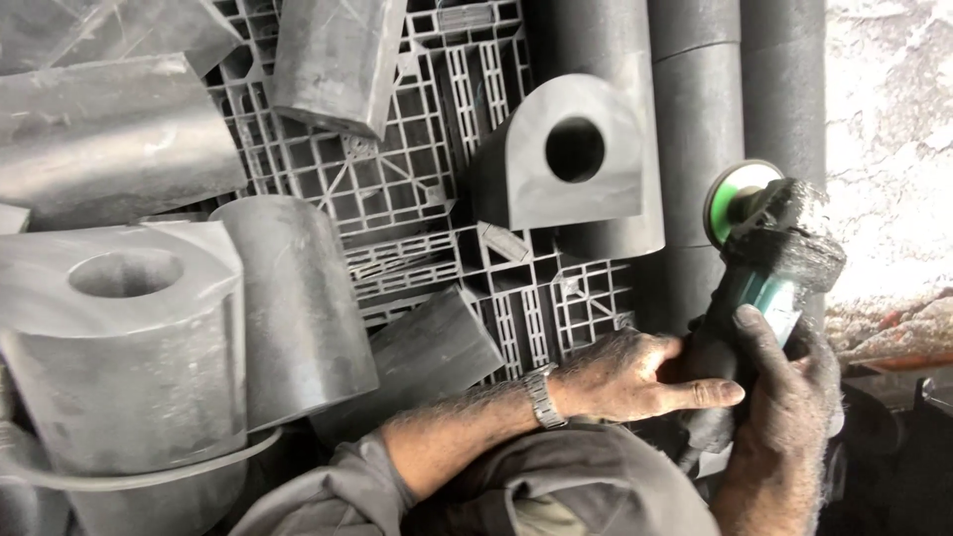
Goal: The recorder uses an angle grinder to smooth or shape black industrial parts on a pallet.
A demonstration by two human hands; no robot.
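Both my hands hold a dust-covered green angle grinder [769, 263] at the right. My left hand [635, 375], with a metal watch on its wrist, rests on the grinder's dark body with the forefinger stretched along it. My right hand [784, 397] wraps around the grip from below. The grinder's round disc [737, 197], with a green backing, sits beside a tall black cylinder [695, 129]. A black D-shaped block with a round hole [571, 159] lies just left of the disc.
Several black rubber blocks lie on a grey plastic grid pallet [397, 189]: a large holed one [129, 337] at the left, a rounded one [298, 298] beside it, a wedge [427, 352] near my forearm. A rough pale wall [888, 149] stands at the right.
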